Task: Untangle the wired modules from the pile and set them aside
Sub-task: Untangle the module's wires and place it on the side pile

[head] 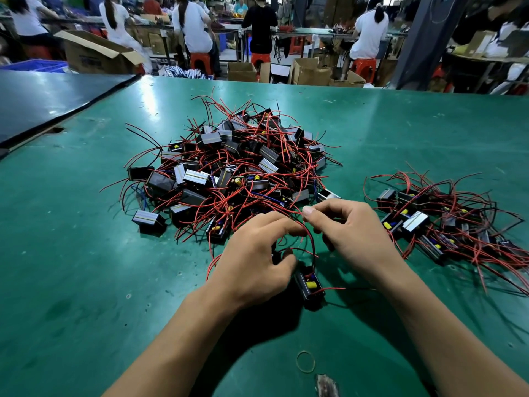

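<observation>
A big tangled pile [237, 170] of small black modules with red and black wires lies mid-table. At the pile's near edge, my left hand [254, 262] curls its fingers round red wires, its thumb beside a black module [310, 285] with yellow parts that lies on the table just below. My right hand [352, 233] pinches a red wire between thumb and forefinger, close to the left fingertips. A smaller heap of modules [446, 224] lies to the right.
The green table [86, 253] carries a rubber band [305, 361] near its front edge beside a torn patch. A dark panel [43, 101] lies at the far left. Beyond the table, people sit on red stools among cardboard boxes.
</observation>
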A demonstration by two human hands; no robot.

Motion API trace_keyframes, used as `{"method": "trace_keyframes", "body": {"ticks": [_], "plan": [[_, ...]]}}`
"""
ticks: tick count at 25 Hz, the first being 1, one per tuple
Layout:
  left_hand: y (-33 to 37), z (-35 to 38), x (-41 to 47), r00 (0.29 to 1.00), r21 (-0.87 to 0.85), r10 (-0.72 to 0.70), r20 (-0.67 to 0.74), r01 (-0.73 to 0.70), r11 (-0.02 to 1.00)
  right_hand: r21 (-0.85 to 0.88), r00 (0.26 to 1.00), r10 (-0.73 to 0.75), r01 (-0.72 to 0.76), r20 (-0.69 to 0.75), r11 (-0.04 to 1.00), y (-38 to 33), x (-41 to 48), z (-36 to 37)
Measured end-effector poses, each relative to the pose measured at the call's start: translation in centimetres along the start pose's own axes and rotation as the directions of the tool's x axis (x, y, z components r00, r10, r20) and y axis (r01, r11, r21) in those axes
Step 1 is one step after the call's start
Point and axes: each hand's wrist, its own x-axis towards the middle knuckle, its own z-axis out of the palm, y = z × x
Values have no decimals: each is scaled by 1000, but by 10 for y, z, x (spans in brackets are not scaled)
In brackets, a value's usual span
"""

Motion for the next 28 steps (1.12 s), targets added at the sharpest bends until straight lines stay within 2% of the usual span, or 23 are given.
{"method": "trace_keyframes", "body": {"ticks": [2,6,10,13,19,22,28], "plan": [[-2,2,-1,999,33,2,52,-3,999,-55,998,-57,55,-34,997,-3,-2,0],[-7,4,0,997,74,43,59,-47,996,62,993,-118,119,-21,991,-9,-4,-1],[-10,4,0,998,46,33,-44,-31,998,226,967,-136,86,214,970,-9,-4,-8],[-12,2,1,994,-8,7,-107,-8,1000,239,920,-169,86,353,967,-6,-3,-13],[-10,-4,0,995,-47,-37,-95,33,998,162,909,-257,214,329,963,-2,-2,-11],[-6,-5,1,997,-155,-51,-53,42,987,157,931,-214,174,295,972,1,-1,-12],[-4,-5,1,1000,-136,-12,0,12,991,180,941,-174,125,291,976,3,1,-13]]}}
